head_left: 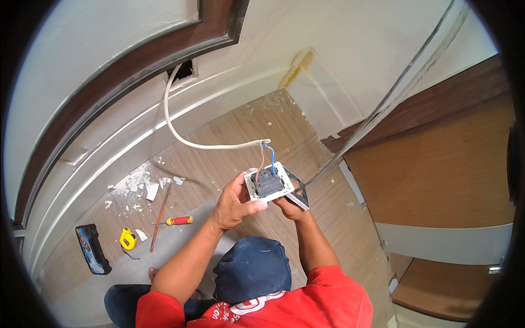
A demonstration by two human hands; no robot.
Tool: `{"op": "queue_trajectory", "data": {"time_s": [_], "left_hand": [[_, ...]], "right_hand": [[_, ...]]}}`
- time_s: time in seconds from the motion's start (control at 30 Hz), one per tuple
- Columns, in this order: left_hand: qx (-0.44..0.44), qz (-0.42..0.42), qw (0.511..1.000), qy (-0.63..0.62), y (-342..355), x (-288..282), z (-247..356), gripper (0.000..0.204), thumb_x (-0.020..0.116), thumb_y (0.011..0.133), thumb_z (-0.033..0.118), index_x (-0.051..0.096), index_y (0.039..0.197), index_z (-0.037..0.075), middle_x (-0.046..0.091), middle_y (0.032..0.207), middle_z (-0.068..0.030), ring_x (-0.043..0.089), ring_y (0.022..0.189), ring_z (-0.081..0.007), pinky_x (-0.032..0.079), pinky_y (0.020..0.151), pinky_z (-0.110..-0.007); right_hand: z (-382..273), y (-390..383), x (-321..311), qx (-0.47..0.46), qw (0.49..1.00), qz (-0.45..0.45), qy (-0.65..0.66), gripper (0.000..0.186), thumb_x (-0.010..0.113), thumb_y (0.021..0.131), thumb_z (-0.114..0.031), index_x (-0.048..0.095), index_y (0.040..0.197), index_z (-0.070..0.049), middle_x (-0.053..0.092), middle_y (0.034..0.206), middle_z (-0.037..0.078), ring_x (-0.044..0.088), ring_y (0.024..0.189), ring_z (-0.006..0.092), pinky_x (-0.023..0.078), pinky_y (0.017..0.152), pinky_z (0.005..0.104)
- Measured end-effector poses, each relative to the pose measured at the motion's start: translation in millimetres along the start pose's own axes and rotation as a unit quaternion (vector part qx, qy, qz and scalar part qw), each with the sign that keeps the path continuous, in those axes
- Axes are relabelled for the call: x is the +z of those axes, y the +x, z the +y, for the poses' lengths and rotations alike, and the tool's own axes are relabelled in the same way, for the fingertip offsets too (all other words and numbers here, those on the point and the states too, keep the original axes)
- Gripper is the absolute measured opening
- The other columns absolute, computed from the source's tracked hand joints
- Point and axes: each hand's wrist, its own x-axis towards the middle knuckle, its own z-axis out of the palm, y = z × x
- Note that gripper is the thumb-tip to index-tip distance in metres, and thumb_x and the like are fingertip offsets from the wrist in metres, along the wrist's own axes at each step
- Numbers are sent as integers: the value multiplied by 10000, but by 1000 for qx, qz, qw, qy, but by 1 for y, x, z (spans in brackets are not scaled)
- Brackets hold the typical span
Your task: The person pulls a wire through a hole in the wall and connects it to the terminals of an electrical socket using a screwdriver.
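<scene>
My left hand (232,205) grips the left side of a white switch unit (268,181) with a dark grey back turned up. Brown and blue wires run from it to a white sheathed cable (210,146), which comes out of a rough hole (182,70) in the wall. My right hand (290,205) holds the right side from below, together with a black-and-white plate (301,203); its fingers are mostly hidden. At lower left lie a red-and-yellow screwdriver (179,220), a thin reddish stick (160,216), a yellow tape measure (128,239) and a black-cased rectangular device (93,249).
White plaster debris (152,191) is scattered on the wood-look floor (284,126) by the curved skirting. Dark-framed wall moulding is at upper left. An orange-brown wooden unit (426,180) stands at right, crossed above by long diagonal cables (372,117). Dark blue cloth (251,268) is below my hands.
</scene>
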Motion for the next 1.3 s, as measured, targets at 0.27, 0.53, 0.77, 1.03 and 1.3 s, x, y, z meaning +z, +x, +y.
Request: {"op": "queue_trajectory", "data": {"time_s": [0.27, 0.53, 0.77, 1.03, 1.3], "left_hand": [[-11, 11, 998, 53, -8, 1, 18, 912, 847, 638, 190, 409, 1418, 15, 553, 1315, -72, 526, 1254, -203, 379, 1106, -361], [-21, -38, 999, 2, -13, -7, 17, 876, 834, 676, 93, 393, 1428, 3, 520, 1351, -76, 489, 1293, -203, 350, 1129, -368], [8, -75, 997, -8, -15, -14, 8, 905, 864, 683, 151, 390, 1439, -1, 514, 1361, -80, 481, 1302, -212, 322, 1149, -373], [11, -43, 998, -42, -12, -13, 10, 857, 839, 734, 237, 404, 1427, -17, 573, 1269, -88, 574, 1146, -198, 473, 997, -356], [18, -37, 998, -37, -10, -12, -8, 853, 823, 747, 290, 407, 1427, -13, 556, 1311, -102, 532, 1235, -214, 398, 1085, -382]], "right_hand": [[4, -3, 13, 4, 999, 19, 41, 251, 752, 820, -104, 702, 1059, -43, 715, 1013, 88, 671, 945, 217, 520, 845, 374], [-2, -15, 14, 11, 999, 14, -49, 304, 783, 808, -147, 694, 1084, -56, 707, 1058, 92, 662, 975, 244, 501, 878, 394], [8, -24, 10, 25, 999, 15, -46, 338, 815, 793, -213, 697, 1063, -48, 708, 1047, 77, 656, 978, 236, 494, 886, 398], [-6, -14, 25, 83, 993, 50, 61, 183, 751, 887, -213, 669, 884, -50, 668, 838, 44, 626, 758, 160, 498, 677, 318], [-8, -22, 33, 75, 988, 89, 106, 335, 756, 888, -177, 626, 1159, -29, 675, 1026, 72, 632, 877, 157, 518, 734, 297]]}}
